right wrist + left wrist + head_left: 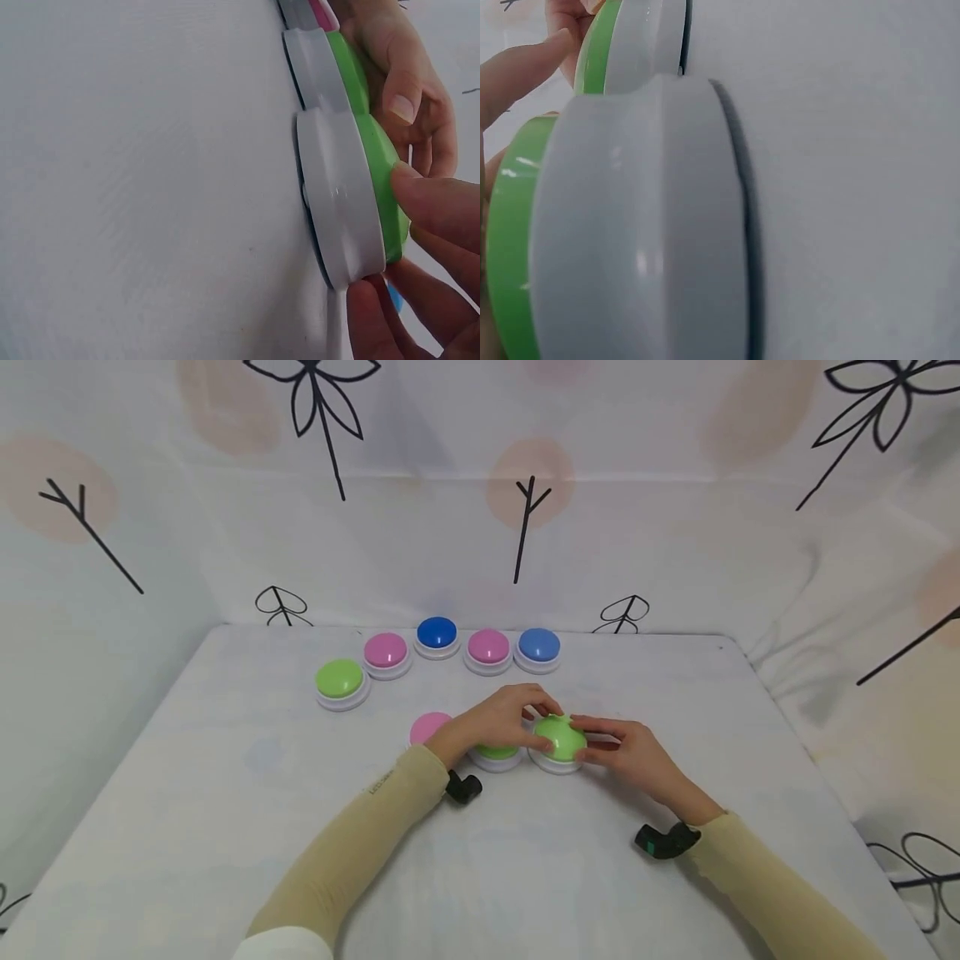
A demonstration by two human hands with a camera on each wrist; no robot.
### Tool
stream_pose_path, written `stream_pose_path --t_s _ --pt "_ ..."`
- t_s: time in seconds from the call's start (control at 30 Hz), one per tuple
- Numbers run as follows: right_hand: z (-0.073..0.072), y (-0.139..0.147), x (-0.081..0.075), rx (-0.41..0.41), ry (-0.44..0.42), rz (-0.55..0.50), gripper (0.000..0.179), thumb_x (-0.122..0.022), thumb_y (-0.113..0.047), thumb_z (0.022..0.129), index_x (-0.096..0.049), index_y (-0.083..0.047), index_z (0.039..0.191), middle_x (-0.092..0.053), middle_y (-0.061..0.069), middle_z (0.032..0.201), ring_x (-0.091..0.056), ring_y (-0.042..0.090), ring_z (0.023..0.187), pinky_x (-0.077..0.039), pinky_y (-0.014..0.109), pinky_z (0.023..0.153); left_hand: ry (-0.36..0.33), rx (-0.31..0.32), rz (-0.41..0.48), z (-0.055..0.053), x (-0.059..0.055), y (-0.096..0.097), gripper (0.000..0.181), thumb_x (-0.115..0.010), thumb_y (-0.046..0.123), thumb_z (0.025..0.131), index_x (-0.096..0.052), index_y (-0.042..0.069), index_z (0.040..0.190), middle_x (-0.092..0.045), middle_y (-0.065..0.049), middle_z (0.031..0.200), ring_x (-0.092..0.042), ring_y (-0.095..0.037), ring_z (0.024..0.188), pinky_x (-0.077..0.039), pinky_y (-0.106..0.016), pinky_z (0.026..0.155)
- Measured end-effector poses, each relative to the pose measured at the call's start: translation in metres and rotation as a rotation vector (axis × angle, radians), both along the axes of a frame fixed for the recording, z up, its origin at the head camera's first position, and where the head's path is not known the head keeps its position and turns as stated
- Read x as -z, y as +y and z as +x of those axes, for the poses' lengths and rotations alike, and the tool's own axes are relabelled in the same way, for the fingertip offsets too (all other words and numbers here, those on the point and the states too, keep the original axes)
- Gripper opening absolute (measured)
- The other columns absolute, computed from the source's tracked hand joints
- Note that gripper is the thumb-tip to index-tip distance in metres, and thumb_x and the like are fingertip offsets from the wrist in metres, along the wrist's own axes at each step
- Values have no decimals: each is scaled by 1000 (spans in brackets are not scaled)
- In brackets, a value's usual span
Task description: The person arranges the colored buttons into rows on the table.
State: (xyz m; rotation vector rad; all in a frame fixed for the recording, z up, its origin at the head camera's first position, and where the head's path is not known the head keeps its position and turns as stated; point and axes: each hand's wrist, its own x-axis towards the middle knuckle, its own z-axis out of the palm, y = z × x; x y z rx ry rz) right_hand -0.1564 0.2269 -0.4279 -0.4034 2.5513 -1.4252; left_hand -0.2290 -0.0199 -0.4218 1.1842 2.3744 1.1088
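A green-topped push button (558, 741) with a white round base sits on the table between both hands. My right hand (633, 753) grips it from the right side; in the right wrist view its thumb (435, 196) lies against the green dome and its fingers curve around the base. My left hand (501, 718) reaches over a second green push button (497, 755), its loosely bent fingers and thumb (403, 97) right at the first button's dome. In the left wrist view the second green button (630, 225) fills the foreground. A pink push button (429, 725) is partly hidden behind the left wrist.
Farther back stand a green button (340, 678), a pink one (386, 651), a dark blue one (437, 633), another pink one (488, 647) and a lighter blue one (538, 645). A patterned cloth (420, 527) rises behind the white table (225, 793).
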Motion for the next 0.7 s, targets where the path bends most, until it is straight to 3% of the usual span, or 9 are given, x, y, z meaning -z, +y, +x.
stream_pose_path --t_s 0.37,0.57,0.7 --pt "-11 3 -8 32 36 68 41 -71 -18 93 -65 -7 132 -64 9 131 -54 30 127 -49 46 99 -143 -83 113 0 -7 -1 33 -70 26 95 -66 10 123 -66 3 114 -59 -7 107 -48 -21 96" --pt "-18 4 -16 65 35 77 39 -68 -16 95 -64 -6 133 -64 11 131 -51 31 130 -47 49 102 -132 -77 133 -3 -15 -3 33 -66 27 97 -66 7 124 -67 4 114 -59 -8 106 -47 -21 96" --pt "-25 4 -21 89 25 62 39 -67 -17 96 -63 -6 133 -63 11 133 -50 30 131 -45 50 104 -140 -107 141 -7 -24 -6 32 -65 28 98 -66 9 124 -67 6 112 -59 -9 105 -47 -21 95"
